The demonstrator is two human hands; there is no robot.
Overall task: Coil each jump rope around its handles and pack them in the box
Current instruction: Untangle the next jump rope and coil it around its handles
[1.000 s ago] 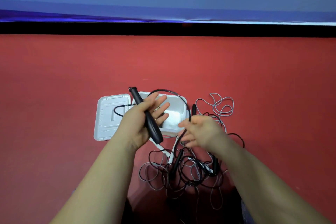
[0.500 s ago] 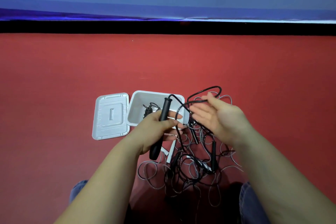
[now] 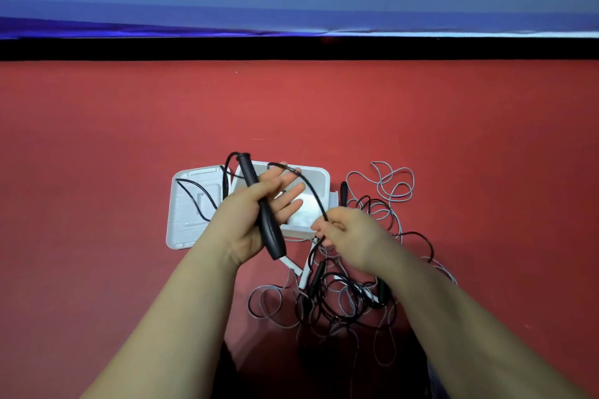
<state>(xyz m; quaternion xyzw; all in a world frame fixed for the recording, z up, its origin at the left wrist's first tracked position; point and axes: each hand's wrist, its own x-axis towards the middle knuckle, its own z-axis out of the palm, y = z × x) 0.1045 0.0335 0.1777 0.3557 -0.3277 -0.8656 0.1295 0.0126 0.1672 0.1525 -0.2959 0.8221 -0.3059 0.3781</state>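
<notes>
The left hand [image 3: 256,214] holds the long black plastic handle [image 3: 261,207] against its palm, fingers nearly straight. The right hand [image 3: 350,233], open half a second ago, now pinches the thin black rope [image 3: 311,191] just beside that grip, readying another wrap. The white foam box [image 3: 319,178] lies behind both hands.

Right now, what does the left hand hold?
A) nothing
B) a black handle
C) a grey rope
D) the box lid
B: the left hand holds a black handle above the box, while the right hand pinches the black rope.
</notes>
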